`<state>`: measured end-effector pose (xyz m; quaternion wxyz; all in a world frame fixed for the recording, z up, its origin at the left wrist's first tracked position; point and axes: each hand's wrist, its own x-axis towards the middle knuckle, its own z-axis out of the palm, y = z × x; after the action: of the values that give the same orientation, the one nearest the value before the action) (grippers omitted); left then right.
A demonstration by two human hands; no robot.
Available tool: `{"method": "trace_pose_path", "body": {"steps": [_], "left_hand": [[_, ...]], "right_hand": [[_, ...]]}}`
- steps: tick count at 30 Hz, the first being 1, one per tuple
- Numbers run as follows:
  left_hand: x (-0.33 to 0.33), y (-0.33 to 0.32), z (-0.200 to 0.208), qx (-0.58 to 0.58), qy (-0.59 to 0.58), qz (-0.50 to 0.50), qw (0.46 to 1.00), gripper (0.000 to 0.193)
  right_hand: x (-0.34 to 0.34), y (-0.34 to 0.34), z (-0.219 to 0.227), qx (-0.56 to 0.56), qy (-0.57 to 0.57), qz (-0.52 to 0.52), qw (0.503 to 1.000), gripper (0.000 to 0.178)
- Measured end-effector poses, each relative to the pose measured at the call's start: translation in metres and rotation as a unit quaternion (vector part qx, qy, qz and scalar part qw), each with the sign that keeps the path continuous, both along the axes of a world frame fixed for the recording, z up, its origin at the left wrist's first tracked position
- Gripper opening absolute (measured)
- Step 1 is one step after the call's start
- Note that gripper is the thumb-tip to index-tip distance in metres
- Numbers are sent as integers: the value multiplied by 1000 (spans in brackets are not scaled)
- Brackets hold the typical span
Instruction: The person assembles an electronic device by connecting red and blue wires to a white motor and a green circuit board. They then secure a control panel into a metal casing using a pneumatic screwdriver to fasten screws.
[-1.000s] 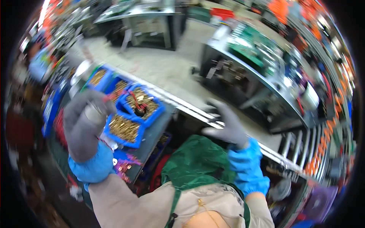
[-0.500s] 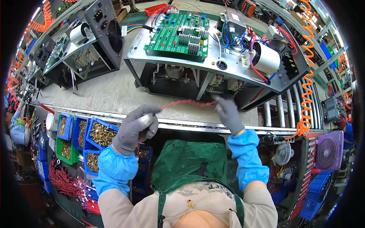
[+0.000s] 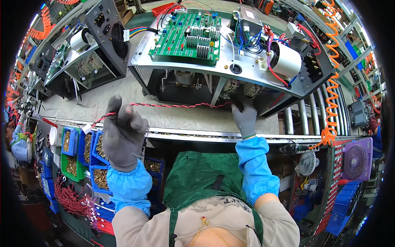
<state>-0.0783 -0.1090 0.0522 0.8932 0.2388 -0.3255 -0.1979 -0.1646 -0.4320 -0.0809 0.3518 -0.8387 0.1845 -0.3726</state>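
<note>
A twisted red-and-black wire [image 3: 181, 106] is stretched across the front of a metal equipment chassis [image 3: 224, 72]. My left hand [image 3: 123, 138], in a grey glove, pinches the wire near its left end, where a white plug [image 3: 87, 128] hangs out past the fingers. My right hand [image 3: 245, 117], also gloved, has its fingers closed at the wire's other end, just at the chassis's lower opening; those fingertips are partly hidden in shadow. On top of the chassis sit a green circuit board [image 3: 177, 39] with heat sinks, a white cylindrical capacitor [image 3: 286, 61] and loose blue wires [image 3: 249, 43].
Another chassis [image 3: 88, 57] stands at the far left of the bench. Blue and green bins [image 3: 70, 164] of brass screws sit below the bench edge, near a bundle of red wires [image 3: 68, 195]. Metal rollers [image 3: 302, 119], a coiled orange hose [image 3: 331, 96] and a purple fan [image 3: 354, 164] are at right.
My left hand has moved left and turned upward, drawing the wire out longer and showing its white plug. My right hand has moved slightly up to the chassis opening. The chassis has shifted slightly left in view.
</note>
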Motion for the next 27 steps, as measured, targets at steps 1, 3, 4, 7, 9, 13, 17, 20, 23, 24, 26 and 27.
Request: {"method": "trace_pose_path", "body": {"steps": [1, 3, 4, 7, 9, 13, 17, 20, 23, 24, 26, 27], "left_hand": [[2, 0, -2, 31, -15, 28, 999, 59], [-1, -5, 0, 71, -11, 86, 994, 42], [2, -4, -6, 87, -30, 99, 991, 41], [-7, -9, -6, 178, -49, 251, 950, 33], [-11, -22, 8, 205, -91, 306, 925, 33], [-18, -24, 9, 210, -69, 305, 926, 36], [-14, -31, 9, 162, -59, 253, 952, 40], [-21, -40, 12, 186, -30, 228, 955, 39], [-25, -50, 17, 318, -41, 221, 921, 30], [-25, -57, 16, 351, -58, 216, 909, 26], [-23, -68, 6, 381, -70, 149, 910, 25], [-26, -73, 5, 400, -87, 102, 907, 25]], "right_hand": [[-2, -2, -4, 5, 2, 6, 1000, 23], [-5, -8, -11, -19, 7, 14, 1000, 26], [-6, -9, -13, -46, 8, 18, 999, 29], [-5, -11, -15, -51, 49, 7, 997, 32], [-4, -11, -16, -44, 90, 0, 995, 31], [-3, -9, -21, -16, 89, 4, 996, 32], [1, -2, -16, 34, 98, -20, 994, 40], [2, -10, -23, -70, 199, 12, 977, 45], [-1, 1, -22, -133, 155, -32, 978, 44], [-10, 4, -8, -128, 226, -3, 966, 42], [-27, 24, 74, -119, 363, 62, 922, 38], [-32, 20, 88, -122, 106, 165, 973, 29]]}}
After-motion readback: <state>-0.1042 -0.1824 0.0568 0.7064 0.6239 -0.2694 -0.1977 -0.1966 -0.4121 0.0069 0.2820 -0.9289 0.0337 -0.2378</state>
